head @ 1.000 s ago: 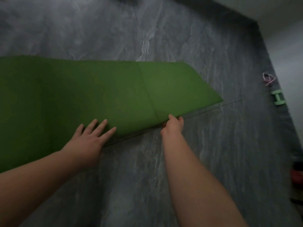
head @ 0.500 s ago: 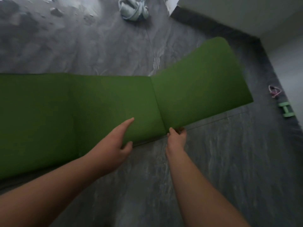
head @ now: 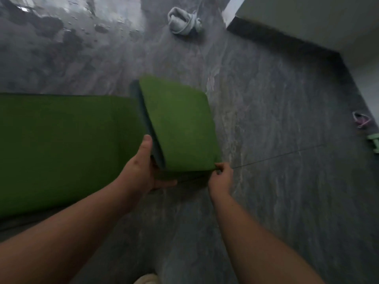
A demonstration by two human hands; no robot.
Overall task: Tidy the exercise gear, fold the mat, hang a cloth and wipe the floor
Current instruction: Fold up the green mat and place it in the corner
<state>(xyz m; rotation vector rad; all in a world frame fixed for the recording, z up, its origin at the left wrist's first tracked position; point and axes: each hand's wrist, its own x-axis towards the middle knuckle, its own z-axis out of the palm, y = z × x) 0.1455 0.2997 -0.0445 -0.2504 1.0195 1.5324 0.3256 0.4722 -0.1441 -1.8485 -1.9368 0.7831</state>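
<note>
A green exercise mat (head: 61, 144) lies on the dark stone floor, stretching off to the left. Its right end panel (head: 180, 128) is lifted and stands tilted over the flat part, its darker underside showing along the fold. My left hand (head: 143, 171) grips the near edge of the mat at the fold, thumb up against the raised panel. My right hand (head: 220, 177) pinches the near right corner of the raised panel. A crumpled pale cloth (head: 184, 21) lies on the floor at the top.
Wet patches (head: 67, 33) shine on the floor at the upper left. A pink band (head: 361, 119) and a light green dumbbell (head: 374, 139) lie by the right wall. A wall corner (head: 287, 23) juts in at the upper right. My shoe tip (head: 146, 279) shows at the bottom.
The mat's right end panel has swung up from flat and over toward the left. My left hand moved from resting flat on the mat to gripping it at the fold.
</note>
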